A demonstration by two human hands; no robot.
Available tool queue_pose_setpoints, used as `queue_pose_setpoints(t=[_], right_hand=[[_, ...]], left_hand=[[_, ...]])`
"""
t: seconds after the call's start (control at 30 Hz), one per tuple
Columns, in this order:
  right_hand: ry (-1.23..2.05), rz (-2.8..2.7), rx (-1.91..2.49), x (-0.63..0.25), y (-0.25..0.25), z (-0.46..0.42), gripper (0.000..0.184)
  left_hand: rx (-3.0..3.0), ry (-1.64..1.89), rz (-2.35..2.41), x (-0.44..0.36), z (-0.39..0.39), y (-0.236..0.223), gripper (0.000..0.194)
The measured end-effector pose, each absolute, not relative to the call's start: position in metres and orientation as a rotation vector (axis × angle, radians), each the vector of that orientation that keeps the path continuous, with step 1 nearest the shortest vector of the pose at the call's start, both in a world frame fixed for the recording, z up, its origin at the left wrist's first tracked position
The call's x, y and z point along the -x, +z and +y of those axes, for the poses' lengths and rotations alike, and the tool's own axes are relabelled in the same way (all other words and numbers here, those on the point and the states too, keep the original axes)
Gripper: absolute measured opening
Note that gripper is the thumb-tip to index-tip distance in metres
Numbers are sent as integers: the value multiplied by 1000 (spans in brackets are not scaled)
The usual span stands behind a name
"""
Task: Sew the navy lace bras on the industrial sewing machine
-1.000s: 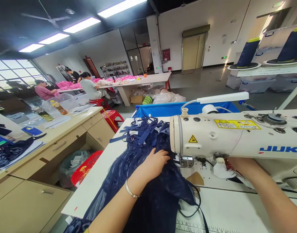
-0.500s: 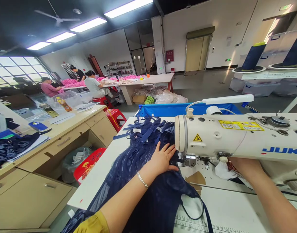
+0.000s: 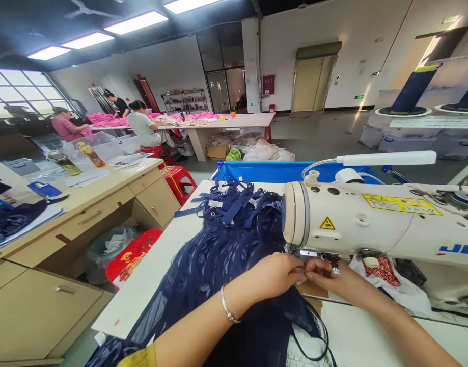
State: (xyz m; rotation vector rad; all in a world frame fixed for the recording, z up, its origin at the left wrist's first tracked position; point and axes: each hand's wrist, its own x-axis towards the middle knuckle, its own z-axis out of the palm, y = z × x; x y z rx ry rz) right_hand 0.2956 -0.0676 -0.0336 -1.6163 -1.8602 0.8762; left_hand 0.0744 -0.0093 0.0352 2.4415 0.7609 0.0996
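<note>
My left hand [image 3: 274, 275] and my right hand [image 3: 338, 280] meet fingertip to fingertip just below the needle area of a white JUKI sewing machine [image 3: 333, 216]. Both are closed in a pinch; whatever lies between the fingers is too small to make out. Beneath my left wrist spreads a heap of navy garments [image 3: 214, 255] with straps and white labels. One navy strap [image 3: 308, 354] loops down over the table's printed ruler. Right of my right hand, under the machine arm, an open plastic bag [image 3: 409, 298] holds small copper-coloured pieces [image 3: 388, 272].
A blue fabric bin [image 3: 256, 171] stands behind the white machine table [image 3: 122, 311]. To the left are a desk [image 3: 115, 201] with bottles and a red stool [image 3: 132, 255]. Navy thread cones [image 3: 415, 89] stand at right. Several people sit or stand at far tables with pink items.
My right hand has come out from the bag under the machine arm and moved left. My left hand has left the garment heap and moved right and down to meet it. The view has shifted slightly.
</note>
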Motion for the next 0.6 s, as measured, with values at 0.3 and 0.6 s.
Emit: queue_pose_setpoints(t=[0.3, 0.6], right_hand=[[987, -1884, 1529, -273, -24, -75, 31], [1248, -1622, 1546, -266, -40, -63, 34]], left_hand=[[-2574, 72, 870, -78, -8, 0, 27], [-2650, 107, 843, -79, -4, 4, 19]])
